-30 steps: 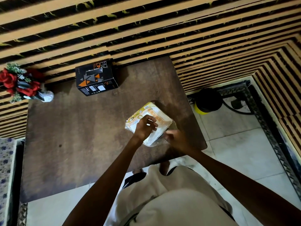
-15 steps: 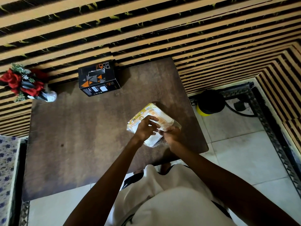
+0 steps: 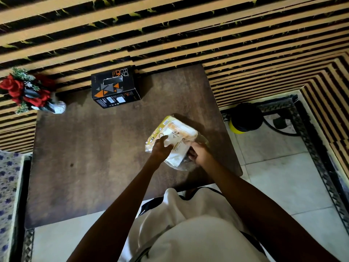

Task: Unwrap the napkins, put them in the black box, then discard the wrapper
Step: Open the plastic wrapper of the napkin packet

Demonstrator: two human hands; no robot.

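A pack of white napkins (image 3: 177, 138) in a clear wrapper with yellow and orange print lies on the right part of the dark wooden table (image 3: 94, 157). My left hand (image 3: 161, 148) grips the pack's near left side. My right hand (image 3: 198, 154) pinches the loose clear plastic at the pack's near right end. The black box (image 3: 115, 87), with orange and grey triangles and a slot in its top, stands at the table's far edge, well apart from both hands.
A vase of red flowers (image 3: 28, 91) sits at the table's far left corner. On the tiled floor to the right stands a black and yellow round bin (image 3: 244, 118). A striped wall backs the table. A patterned cloth (image 3: 7, 195) lies at the left edge.
My right hand has moved in from the pack's right side to its near end, closing on the plastic. The left hand has slid slightly along the pack. The pack stays on the table.
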